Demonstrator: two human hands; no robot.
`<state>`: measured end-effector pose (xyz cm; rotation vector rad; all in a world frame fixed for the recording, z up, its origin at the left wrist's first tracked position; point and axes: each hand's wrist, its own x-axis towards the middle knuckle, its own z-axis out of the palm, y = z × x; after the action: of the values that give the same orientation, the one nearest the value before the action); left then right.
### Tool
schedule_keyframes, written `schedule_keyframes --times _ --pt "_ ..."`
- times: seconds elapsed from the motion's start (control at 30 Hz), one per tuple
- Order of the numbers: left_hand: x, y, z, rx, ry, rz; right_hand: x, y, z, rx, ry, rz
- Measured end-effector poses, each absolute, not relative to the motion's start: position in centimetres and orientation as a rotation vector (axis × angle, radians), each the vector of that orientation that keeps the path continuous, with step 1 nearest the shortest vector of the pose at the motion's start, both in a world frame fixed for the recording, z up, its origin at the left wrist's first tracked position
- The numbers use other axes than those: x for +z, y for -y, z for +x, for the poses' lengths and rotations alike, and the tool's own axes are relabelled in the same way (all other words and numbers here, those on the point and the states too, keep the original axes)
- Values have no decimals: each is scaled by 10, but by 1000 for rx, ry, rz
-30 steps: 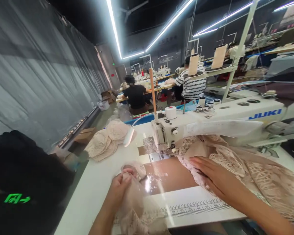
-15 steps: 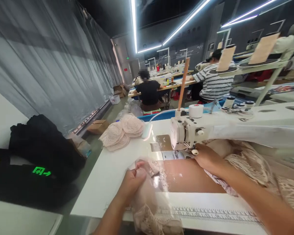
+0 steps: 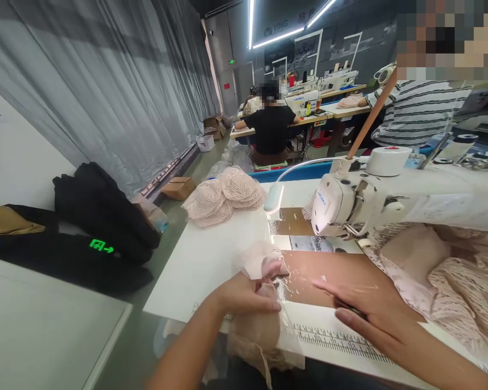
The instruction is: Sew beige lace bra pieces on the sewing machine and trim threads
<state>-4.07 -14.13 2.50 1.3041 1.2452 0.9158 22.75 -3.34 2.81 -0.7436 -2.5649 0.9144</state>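
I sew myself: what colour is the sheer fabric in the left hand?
The sheer fabric is pale beige, showing best in the head view.

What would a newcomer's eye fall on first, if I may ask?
The white sewing machine at right likely comes first, with lace fabric bunched below it. Next come the left hand, pinching sheer fabric in the foreground, and pale lace pieces piled farther back on the table.
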Motion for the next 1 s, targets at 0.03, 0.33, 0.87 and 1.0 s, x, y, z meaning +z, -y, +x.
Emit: schedule_keyframes --times 0.03,0.33,0.87,1.0 --pt "25 141 -39 898 -1209 1317 34 41 214 1052 2590 -690" --pt "53 146 -25 877 -1104 1322 31 51 155 1740 2383 -424" --pt "39 156 -58 591 -1227 1327 23 47 164 1384 2446 -567" --pt "60 162 -111 412 -1466 1515 -10 13 222 739 2509 -866"
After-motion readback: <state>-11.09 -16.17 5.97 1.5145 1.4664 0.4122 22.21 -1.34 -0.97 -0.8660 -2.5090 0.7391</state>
